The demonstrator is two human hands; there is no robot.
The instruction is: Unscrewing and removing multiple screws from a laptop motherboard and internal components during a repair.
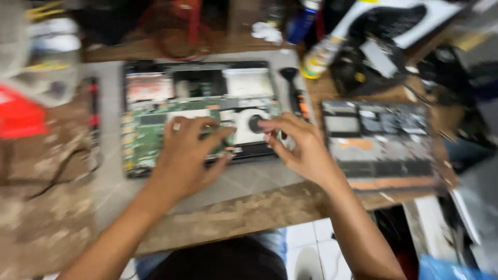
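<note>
The laptop (199, 111) is lying open already; both hands, left hand (187, 153) and right hand (301, 145), are pressing parts near its fan (252, 124), fingers bent, holding nothing clearly.

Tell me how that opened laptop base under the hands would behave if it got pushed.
The opened laptop base lies flat, so it would likely slide rather than tip. Its exposed green board looks fragile. Both the left hand and right hand resting on it probably steady it.

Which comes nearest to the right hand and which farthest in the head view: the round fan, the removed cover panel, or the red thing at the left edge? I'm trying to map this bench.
1. Round fan, just left of the right hand, by its fingertips.
2. Removed cover panel, on the bench to its right.
3. Red thing, far left edge.
</note>
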